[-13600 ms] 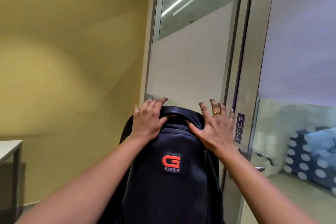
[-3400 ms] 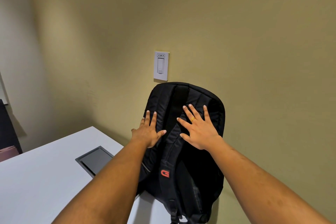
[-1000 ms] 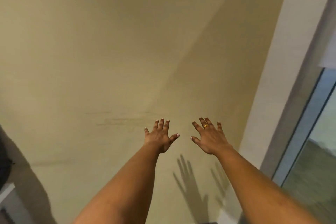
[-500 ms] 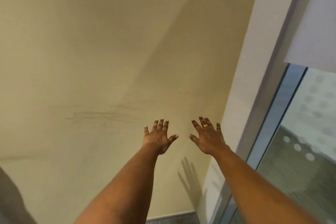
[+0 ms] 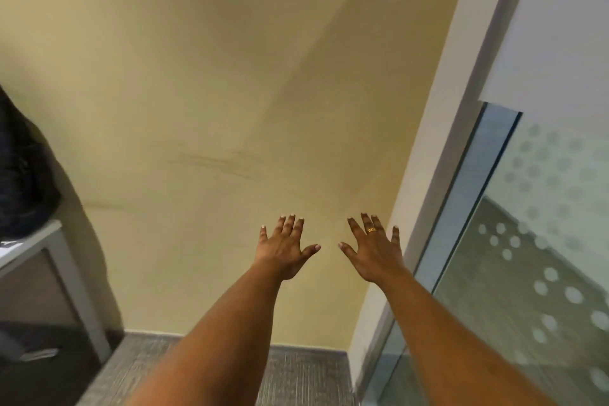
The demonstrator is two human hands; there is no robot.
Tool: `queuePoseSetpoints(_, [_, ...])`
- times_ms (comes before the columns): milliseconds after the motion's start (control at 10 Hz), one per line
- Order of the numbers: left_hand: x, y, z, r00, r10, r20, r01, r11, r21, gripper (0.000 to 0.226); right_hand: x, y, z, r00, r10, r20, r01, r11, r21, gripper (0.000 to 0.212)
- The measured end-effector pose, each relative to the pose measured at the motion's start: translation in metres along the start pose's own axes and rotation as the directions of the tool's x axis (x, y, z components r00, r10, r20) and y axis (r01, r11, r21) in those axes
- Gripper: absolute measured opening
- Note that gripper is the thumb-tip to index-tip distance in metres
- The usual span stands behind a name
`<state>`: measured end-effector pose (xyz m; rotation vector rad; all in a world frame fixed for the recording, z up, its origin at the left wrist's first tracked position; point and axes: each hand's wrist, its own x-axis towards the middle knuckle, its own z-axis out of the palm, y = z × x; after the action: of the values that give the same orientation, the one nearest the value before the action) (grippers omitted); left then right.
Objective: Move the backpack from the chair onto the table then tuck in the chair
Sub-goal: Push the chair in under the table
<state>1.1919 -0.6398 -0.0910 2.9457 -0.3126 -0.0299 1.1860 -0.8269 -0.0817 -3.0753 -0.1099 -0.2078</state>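
The black backpack stands on the corner of the white table at the far left edge of the view, only partly in frame. My left hand and my right hand are both stretched out in front of me toward the yellow wall, fingers spread, palms down, holding nothing. They are well to the right of the backpack and apart from it. A gold ring is on my right hand. The chair is out of view.
A yellow wall fills the view ahead. A white door frame and a glass panel with frosted dots stand at the right. Grey carpet lies below. The table leg reaches the floor at the left.
The view has tilted down and swung slightly left, so the backpack, table corner and carpet now show. Both hands stay spread and empty in front of me.
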Motion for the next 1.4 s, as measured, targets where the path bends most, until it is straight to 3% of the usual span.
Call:
queuePoseSetpoints(500, [-0.139,0.047,0.011,1.000,-0.001,0.002,0.001,1.000,0.023,0.074,-0.139,0.009,-0.014,1.000,0.018,-0.002,-0.018,1.000,-0.005,0.064])
queuePoseSetpoints(1400, [-0.493,0.091,0.030,0.996,0.074,0.042,-0.077,0.994,0.078,0.075,-0.516,-0.057,-0.050,0.993,0.114,0.040,-0.115,0.993,0.026,0.065])
